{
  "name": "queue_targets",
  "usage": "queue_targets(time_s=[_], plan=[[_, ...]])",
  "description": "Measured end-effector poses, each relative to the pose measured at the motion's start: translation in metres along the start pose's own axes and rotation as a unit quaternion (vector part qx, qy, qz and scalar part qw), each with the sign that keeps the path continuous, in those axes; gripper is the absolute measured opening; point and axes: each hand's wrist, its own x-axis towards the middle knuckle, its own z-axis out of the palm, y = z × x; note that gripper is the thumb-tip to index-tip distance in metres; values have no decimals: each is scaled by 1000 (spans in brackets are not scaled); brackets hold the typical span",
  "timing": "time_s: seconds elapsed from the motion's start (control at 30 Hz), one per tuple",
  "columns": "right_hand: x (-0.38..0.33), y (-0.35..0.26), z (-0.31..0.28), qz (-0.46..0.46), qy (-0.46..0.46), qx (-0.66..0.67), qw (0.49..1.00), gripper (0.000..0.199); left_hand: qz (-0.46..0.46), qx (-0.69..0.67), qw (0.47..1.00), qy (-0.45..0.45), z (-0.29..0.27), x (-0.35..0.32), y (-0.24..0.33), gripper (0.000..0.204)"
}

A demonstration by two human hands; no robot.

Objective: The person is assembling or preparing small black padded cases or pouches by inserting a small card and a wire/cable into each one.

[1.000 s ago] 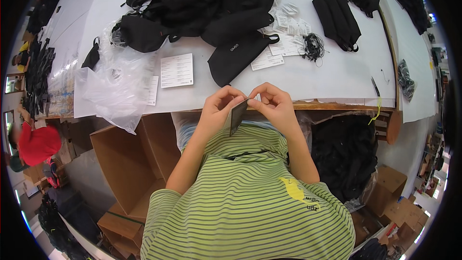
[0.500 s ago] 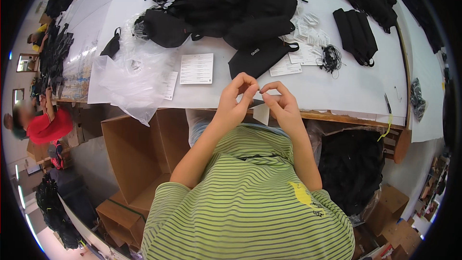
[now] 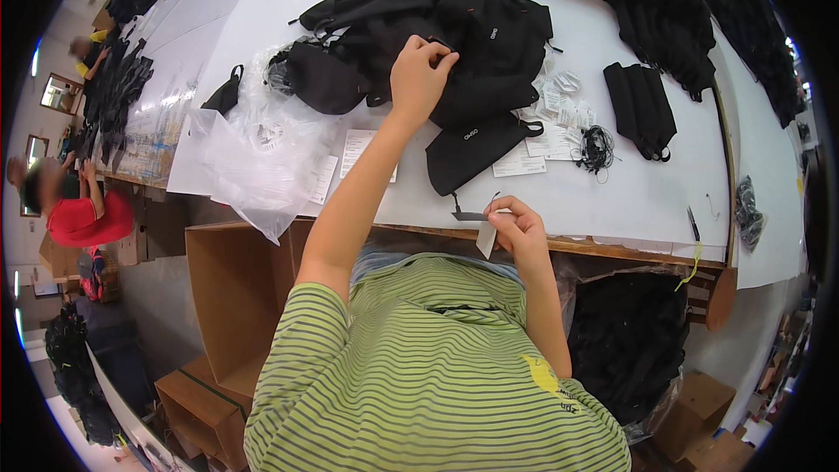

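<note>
My left hand (image 3: 422, 79) reaches over the heap of black fabric pouches (image 3: 411, 22), thumb and fingertips drawn together in a pinch. What it pinches, if anything, blends into the dark cloth. Close to the table's front edge, my right hand (image 3: 517, 227) grips a small white tag (image 3: 486, 240) with a dark strip and a thin black cord. Just beyond it lies a single black pouch (image 3: 468, 149) with a wrist loop. Under that pouch are white printed cards (image 3: 522, 160), and another printed card (image 3: 354, 149) is partly covered by my left forearm.
Clear plastic bags (image 3: 262, 157) lie at left. Small white tags (image 3: 559, 96) and a bundle of black cords (image 3: 596, 149) sit right of the heap, near stacked pouches (image 3: 641, 109). A thin pointed tool (image 3: 693, 223) rests at the right edge. Below stands a cardboard box (image 3: 240, 297).
My left hand has left my right hand and moved forward to the heap. My right hand has lowered slightly, keeping the tag. The view has shifted a little.
</note>
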Motion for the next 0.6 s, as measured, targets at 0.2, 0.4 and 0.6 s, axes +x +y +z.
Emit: queue_targets(time_s=[0.2,0.4,0.6], plan=[[12,-7,-4,-51,120,-19,991,9,-82,-179,974,-112,-43,-57,59,17],[38,-19,21,-181,131,-204,953,8,-260,-359,859,-255,-89,-106,74,23],[28,-19,32,-165,90,-319,929,10,-234,-222,916,-239,-99,-118,73,14]])
